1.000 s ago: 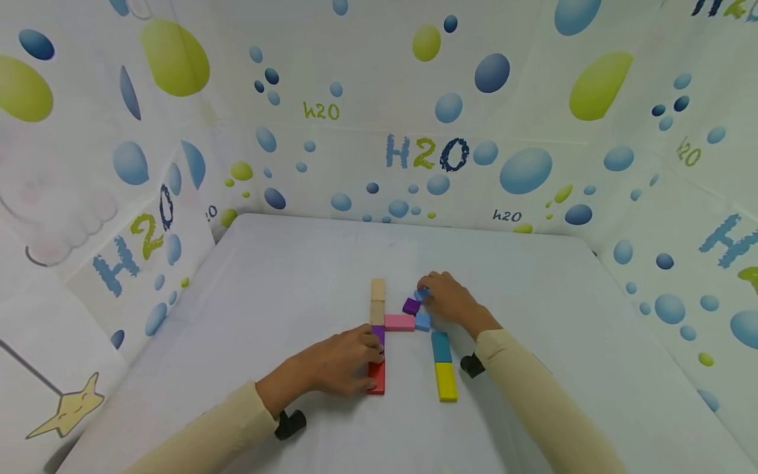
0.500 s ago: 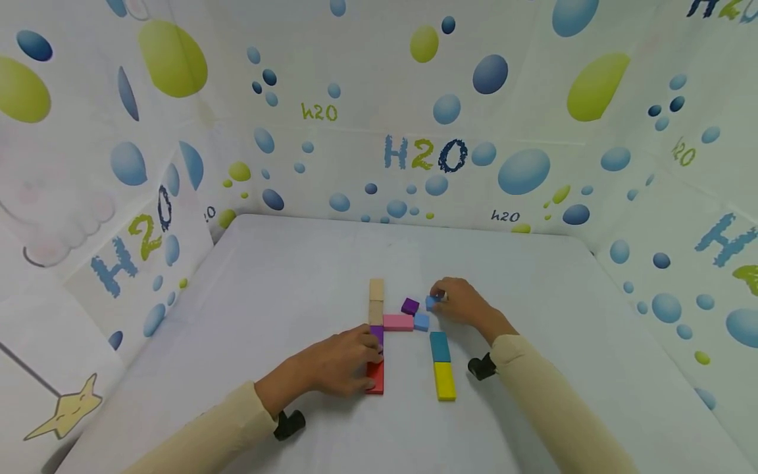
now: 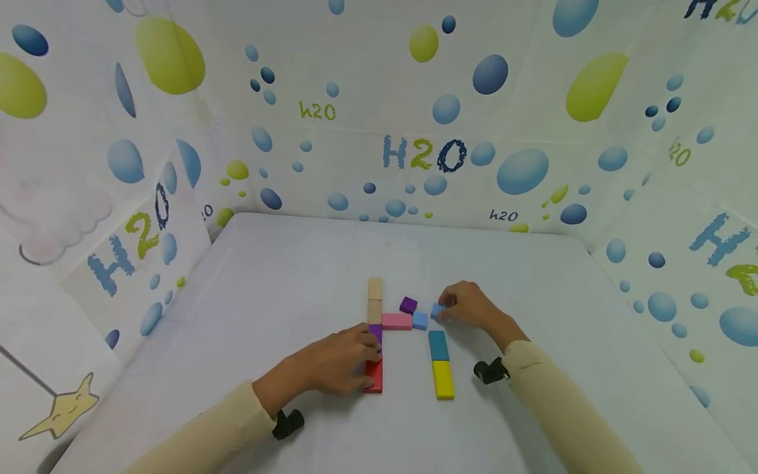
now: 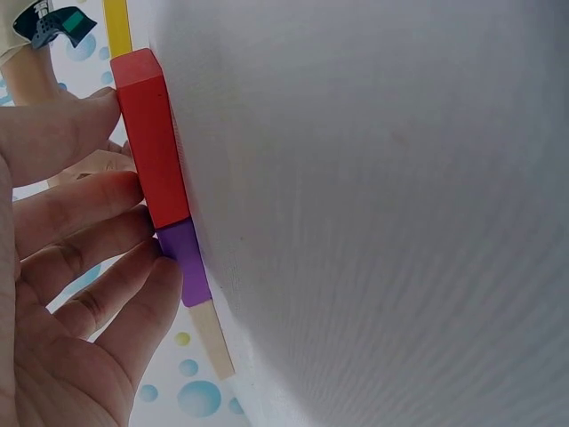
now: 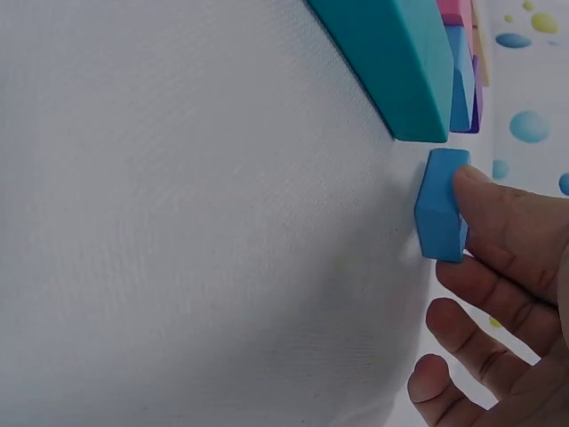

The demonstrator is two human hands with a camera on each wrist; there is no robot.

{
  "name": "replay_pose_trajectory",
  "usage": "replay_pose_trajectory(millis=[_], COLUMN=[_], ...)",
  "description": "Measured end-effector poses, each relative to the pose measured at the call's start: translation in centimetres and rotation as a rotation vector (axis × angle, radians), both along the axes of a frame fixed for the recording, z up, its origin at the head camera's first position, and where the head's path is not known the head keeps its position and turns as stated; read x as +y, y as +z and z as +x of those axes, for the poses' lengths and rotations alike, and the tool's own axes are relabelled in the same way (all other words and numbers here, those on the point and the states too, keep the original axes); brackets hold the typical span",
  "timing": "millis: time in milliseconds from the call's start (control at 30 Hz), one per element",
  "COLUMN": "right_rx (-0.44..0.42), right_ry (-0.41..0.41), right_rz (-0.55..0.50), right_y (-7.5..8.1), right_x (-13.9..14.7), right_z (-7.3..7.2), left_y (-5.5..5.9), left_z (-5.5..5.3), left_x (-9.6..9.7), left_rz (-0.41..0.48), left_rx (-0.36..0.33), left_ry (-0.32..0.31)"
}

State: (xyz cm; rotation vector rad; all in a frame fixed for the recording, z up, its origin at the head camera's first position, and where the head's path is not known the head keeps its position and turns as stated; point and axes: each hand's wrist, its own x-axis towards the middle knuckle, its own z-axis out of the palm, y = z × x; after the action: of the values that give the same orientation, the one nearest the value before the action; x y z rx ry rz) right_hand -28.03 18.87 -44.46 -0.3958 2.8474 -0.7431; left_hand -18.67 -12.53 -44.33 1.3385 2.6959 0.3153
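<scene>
My left hand (image 3: 337,361) rests on a row of wooden blocks, its thumb and fingertips touching the red block (image 4: 153,138) and the purple block (image 4: 184,262). Two tan blocks (image 3: 375,301) continue that row away from me. My right hand (image 3: 474,308) pinches a small light-blue block (image 5: 440,209) between thumb and forefinger, close over the table, just beyond the teal block (image 3: 439,345). Leftward of it, a pink block (image 3: 397,321) and another light-blue block (image 3: 420,320) extend sideways from the row. A dark purple block (image 3: 408,304) sits turned at an angle behind these.
Lined up with the teal block, a yellow block (image 3: 443,380) lies nearer to me, parallel to the left row. The white table (image 3: 284,276) is bounded at the back and sides by a sheet (image 3: 355,66) printed with bubbles and lettering.
My right hand has carried its light-blue block rightward and toward me, away from the dark purple block and out over the teal block's far end. The left hand stays in place.
</scene>
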Motion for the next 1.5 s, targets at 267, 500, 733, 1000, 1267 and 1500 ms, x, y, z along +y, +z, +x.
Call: replay_pose_trajectory(millis=[267,500,733,1000,1267,1500], right_rx=[-0.025,-0.035,-0.050,-0.042,-0.043,-0.054], right_ry=[-0.003,-0.007,-0.006,0.019,0.034,0.019], right_rz=[-0.005,-0.031,-0.084,-0.091,-0.099,-0.086], right_y=[0.1,-0.2,-0.4,-0.5,-0.6,-0.6], right_x=[0.0,0.1,0.0,0.0,0.0,0.0], right_z=[0.5,0.7,1.1,1.4,1.3,1.3], left_y=[0.1,0.1,0.3,0.2,0.1,0.1], left_z=[0.0,0.1,0.1,0.0,0.0,0.0], left_x=[0.0,0.0,0.1,0.1,0.0,0.0], left_rz=[0.002,0.002,-0.006,-0.005,0.008,0.012], left_rx=[0.000,0.003,0.015,0.017,0.022,0.030], left_ry=[-0.008,-0.005,-0.011,-0.014,-0.019,-0.026])
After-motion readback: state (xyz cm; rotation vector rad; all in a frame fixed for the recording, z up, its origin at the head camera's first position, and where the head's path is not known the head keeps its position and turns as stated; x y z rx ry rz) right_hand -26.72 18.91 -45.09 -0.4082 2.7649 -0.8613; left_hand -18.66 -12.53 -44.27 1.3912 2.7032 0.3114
